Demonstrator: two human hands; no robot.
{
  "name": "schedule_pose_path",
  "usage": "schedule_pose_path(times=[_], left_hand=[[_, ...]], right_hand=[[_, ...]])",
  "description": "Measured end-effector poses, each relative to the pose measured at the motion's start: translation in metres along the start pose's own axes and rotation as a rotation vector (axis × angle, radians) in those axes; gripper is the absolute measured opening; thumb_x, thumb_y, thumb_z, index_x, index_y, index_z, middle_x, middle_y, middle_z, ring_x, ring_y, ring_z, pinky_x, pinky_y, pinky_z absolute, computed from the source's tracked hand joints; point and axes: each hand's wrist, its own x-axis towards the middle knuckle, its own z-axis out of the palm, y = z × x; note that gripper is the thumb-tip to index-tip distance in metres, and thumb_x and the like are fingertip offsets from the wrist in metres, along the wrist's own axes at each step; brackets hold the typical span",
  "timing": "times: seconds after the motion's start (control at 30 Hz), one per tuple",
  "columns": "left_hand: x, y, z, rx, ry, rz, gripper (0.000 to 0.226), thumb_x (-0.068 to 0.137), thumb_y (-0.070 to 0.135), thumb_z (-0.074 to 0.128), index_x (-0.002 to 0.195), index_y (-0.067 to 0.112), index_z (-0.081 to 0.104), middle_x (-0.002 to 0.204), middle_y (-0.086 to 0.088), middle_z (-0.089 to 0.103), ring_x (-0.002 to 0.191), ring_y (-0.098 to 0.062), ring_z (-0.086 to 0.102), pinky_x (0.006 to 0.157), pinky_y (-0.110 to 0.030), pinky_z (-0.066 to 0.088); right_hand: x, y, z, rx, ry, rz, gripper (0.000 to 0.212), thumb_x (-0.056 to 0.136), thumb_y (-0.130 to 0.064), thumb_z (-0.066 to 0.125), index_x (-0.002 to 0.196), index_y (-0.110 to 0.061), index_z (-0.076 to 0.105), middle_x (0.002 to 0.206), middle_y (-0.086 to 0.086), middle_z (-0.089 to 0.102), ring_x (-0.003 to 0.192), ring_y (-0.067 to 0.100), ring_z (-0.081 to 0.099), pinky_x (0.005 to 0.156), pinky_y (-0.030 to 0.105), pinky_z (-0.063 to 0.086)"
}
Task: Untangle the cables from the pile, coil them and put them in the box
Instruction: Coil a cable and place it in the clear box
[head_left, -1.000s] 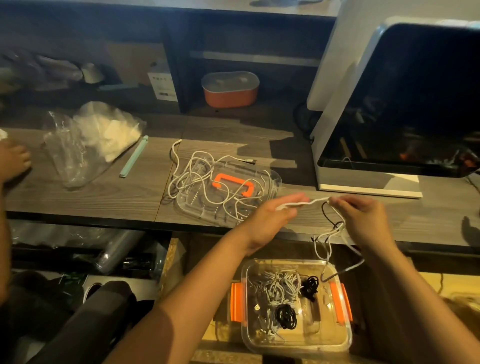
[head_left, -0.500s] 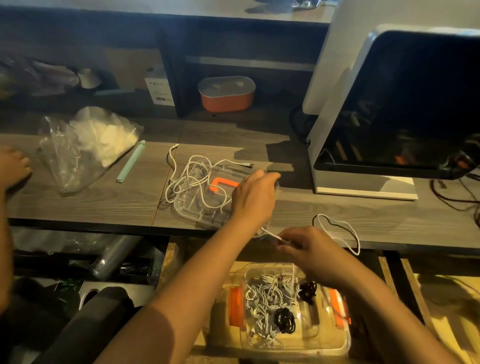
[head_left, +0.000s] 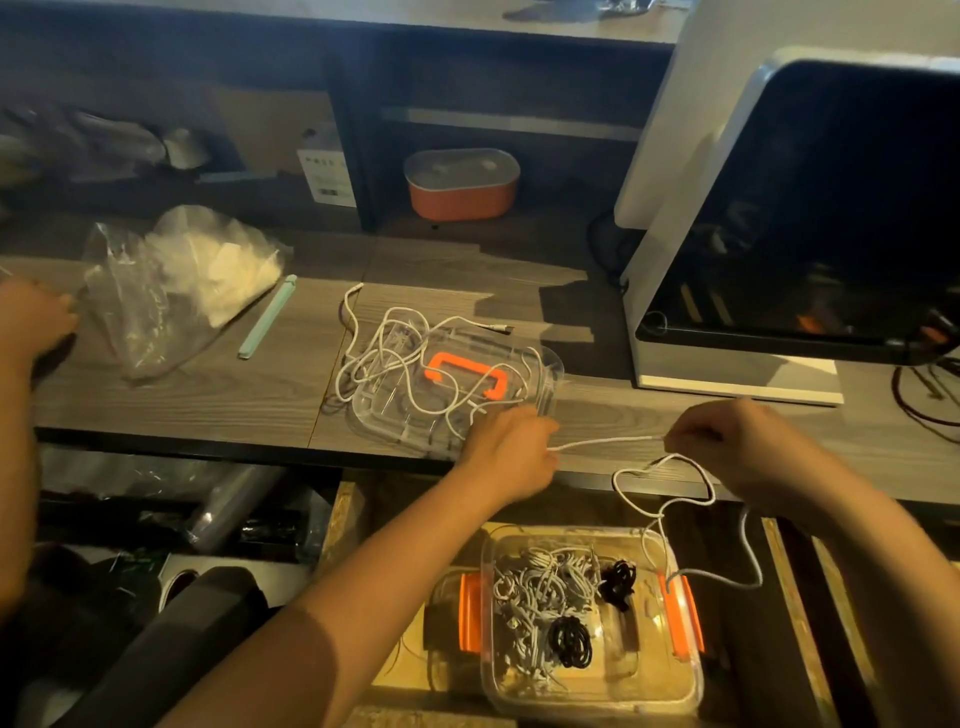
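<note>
Gripping a white cable (head_left: 605, 442) above the box (head_left: 631, 682), the left hand (head_left: 511, 453) holds it taut. The right hand (head_left: 727, 441) pinches it too.

On the grey wood-grain desk (head_left: 156, 395), far left, a crumpled clear plastic bag (head_left: 171, 280) with white stuff inside; just beside it on the right, a pale green stick (head_left: 267, 317) lying slantwise. In the shelf (head_left: 524, 228) behind, a small white carton (head_left: 324, 174) and an orange tub (head_left: 462, 184) with a grey lid. At right, a white machine (head_left: 805, 218) with a dark window
</note>
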Motion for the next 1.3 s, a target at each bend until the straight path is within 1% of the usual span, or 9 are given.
schedule_pose_path(times=[0.1, 0.2, 0.33, 0.47, 0.6, 0.73, 0.83, 1.07, 1.3], left_hand=[[0.001, 0.0, 0.001, -0.247, -0.084, -0.037, 0.032, 0.094, 0.01, 0.044, 0.118, 0.018, 0.064, 0.112, -0.009, 0.062, 0.097, -0.027, 0.058, 0.068, -0.028, 0.042], [0.002, 0.0, -0.004, -0.712, -0.2, -0.051, 0.041, 0.1, 0.013, 0.042, 0.14, 0.021, 0.044, 0.136, -0.008, 0.05, 0.118, -0.026, 0.05, 0.085, -0.021, 0.04], [-0.011, 0.019, -0.021, -1.432, -0.262, 0.077, 0.038, 0.1, 0.006, 0.035, 0.134, 0.016, 0.047, 0.142, 0.0, 0.046, 0.135, -0.012, 0.038, 0.111, -0.026, 0.028], [-0.005, 0.032, -0.037, -1.511, -0.163, 0.156, 0.031, 0.1, 0.019, 0.032, 0.12, 0.023, 0.055, 0.107, 0.006, 0.067, 0.122, -0.015, 0.052, 0.108, -0.037, 0.032], [0.01, 0.046, -0.042, -1.195, 0.101, 0.084, 0.034, 0.101, 0.01, 0.033, 0.128, 0.02, 0.051, 0.079, 0.001, 0.056, 0.081, -0.01, 0.056, 0.078, -0.022, 0.051], [0.022, 0.045, -0.031, -0.791, 0.262, 0.134, 0.036, 0.102, 0.014, 0.033, 0.131, 0.024, 0.051, 0.128, -0.004, 0.054, 0.114, -0.011, 0.049, 0.08, -0.006, 0.034], [0.03, 0.035, -0.022, -0.443, 0.378, 0.071, 0.035, 0.1, 0.01, 0.036, 0.128, 0.019, 0.055, 0.121, -0.01, 0.056, 0.105, -0.025, 0.055, 0.075, -0.024, 0.042], [0.03, 0.006, -0.008, -0.148, 0.177, -0.047, 0.051, 0.094, 0.057, 0.037, 0.123, 0.023, 0.06, 0.122, -0.007, 0.059, 0.111, -0.024, 0.054, 0.084, -0.033, 0.041], [0.008, -0.014, -0.001, -0.196, -0.233, 0.006, 0.087, 0.074, 0.079, 0.034, 0.146, 0.029, 0.031, 0.141, -0.005, 0.037, 0.129, -0.026, 0.038, 0.1, -0.041, 0.037]], right_hand=[[0.008, 0.006, 0.009, 0.032, 0.122, 0.004, 0.008, 0.092, -0.024, 0.058, 0.094, -0.022, 0.065, 0.083, -0.007, 0.059, 0.08, 0.01, 0.056, 0.065, 0.021, 0.043], [0.013, 0.012, 0.022, 0.154, 0.18, 0.079, 0.014, 0.093, -0.03, 0.055, 0.084, -0.02, 0.06, 0.075, -0.002, 0.058, 0.07, 0.012, 0.053, 0.056, 0.022, 0.038], [0.012, 0.003, 0.046, 0.309, -0.009, 0.177, 0.037, 0.098, -0.039, 0.039, 0.081, -0.014, 0.061, 0.069, 0.003, 0.056, 0.061, 0.014, 0.05, 0.056, 0.025, 0.039], [0.003, -0.025, 0.067, 0.329, -0.231, 0.055, 0.041, 0.101, -0.04, 0.031, 0.078, -0.016, 0.056, 0.064, -0.004, 0.05, 0.055, 0.006, 0.045, 0.053, 0.019, 0.033], [-0.002, -0.048, 0.081, 0.326, -0.284, -0.066, 0.021, 0.1, -0.031, 0.043, 0.093, -0.015, 0.055, 0.07, -0.004, 0.053, 0.054, 0.005, 0.046, 0.053, 0.023, 0.041], [-0.008, -0.054, 0.065, 0.373, -0.265, -0.078, 0.015, 0.097, -0.027, 0.049, 0.104, -0.014, 0.053, 0.072, -0.002, 0.056, 0.057, 0.008, 0.05, 0.05, 0.023, 0.041], [-0.01, -0.048, 0.05, 0.198, -0.239, -0.118, 0.022, 0.096, -0.034, 0.049, 0.103, -0.015, 0.058, 0.08, -0.006, 0.056, 0.069, 0.007, 0.052, 0.065, 0.027, 0.044], [-0.015, -0.023, 0.006, 0.051, -0.243, -0.086, 0.006, 0.092, -0.03, 0.058, 0.087, -0.029, 0.061, 0.083, -0.007, 0.065, 0.074, 0.005, 0.063, 0.068, 0.022, 0.053], [-0.007, -0.003, -0.01, 0.307, 0.37, -0.019, 0.017, 0.095, -0.024, 0.048, 0.091, -0.022, 0.065, 0.081, -0.003, 0.061, 0.076, 0.02, 0.058, 0.069, 0.035, 0.049]])
